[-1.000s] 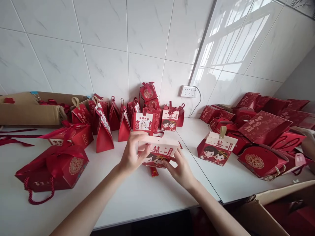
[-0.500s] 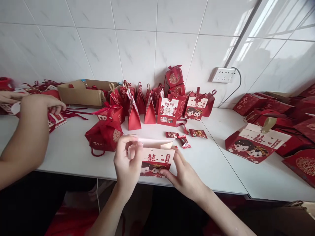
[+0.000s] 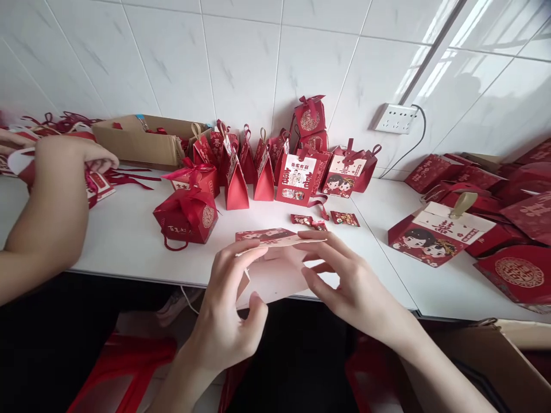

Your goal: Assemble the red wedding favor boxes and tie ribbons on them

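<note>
1 view, head | left hand (image 3: 228, 304) half open, bent fingers holding 1 edge of the paper box (image 3: 275, 281), thumb apart from it | right hand (image 3: 350, 278) half open, fingers holding the upper panel | paper box at near side of the 3 candies (image 3: 345, 218), its mouth turned away from them | left of candies, 1 ribbon-tied box (image 3: 176, 221)

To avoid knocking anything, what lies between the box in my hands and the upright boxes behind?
Small wrapped packets and a dark-red ribbon; the head view shows this.
</note>
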Action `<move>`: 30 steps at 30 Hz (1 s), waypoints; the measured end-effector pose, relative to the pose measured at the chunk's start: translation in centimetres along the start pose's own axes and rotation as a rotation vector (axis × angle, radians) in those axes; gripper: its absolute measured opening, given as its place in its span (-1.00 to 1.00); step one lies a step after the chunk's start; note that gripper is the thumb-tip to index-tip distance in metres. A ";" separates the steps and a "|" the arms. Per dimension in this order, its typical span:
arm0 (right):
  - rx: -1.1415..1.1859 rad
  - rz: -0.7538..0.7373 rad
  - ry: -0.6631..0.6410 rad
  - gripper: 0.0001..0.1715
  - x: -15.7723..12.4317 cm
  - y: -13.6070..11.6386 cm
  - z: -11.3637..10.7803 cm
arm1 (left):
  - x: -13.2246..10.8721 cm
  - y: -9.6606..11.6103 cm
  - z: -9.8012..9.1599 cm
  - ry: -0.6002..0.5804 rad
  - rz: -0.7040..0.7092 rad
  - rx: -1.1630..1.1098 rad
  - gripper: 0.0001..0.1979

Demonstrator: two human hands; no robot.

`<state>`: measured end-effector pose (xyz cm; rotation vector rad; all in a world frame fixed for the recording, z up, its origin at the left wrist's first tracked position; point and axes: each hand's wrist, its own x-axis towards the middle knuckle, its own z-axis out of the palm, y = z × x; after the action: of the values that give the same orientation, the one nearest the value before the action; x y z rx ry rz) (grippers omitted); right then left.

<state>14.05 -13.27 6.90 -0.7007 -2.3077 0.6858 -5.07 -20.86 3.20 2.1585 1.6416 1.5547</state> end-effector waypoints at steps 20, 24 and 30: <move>-0.485 0.027 0.329 -0.78 0.8 13.5 4.0 | 1.6 0.1 -1.1 0.042 -0.129 -0.064 -0.51; -0.376 0.074 0.481 -0.81 1.0 10.5 1.4 | 1.5 0.2 -0.8 0.037 -0.115 -0.049 -0.47; -0.044 -0.242 0.462 -0.90 2.5 -0.1 -1.1 | 1.9 0.3 -0.6 0.009 -0.131 -0.047 -0.48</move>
<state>13.13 -11.42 8.71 -0.5212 -1.9396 0.3204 -5.35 -19.95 4.97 1.9801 1.6934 1.5523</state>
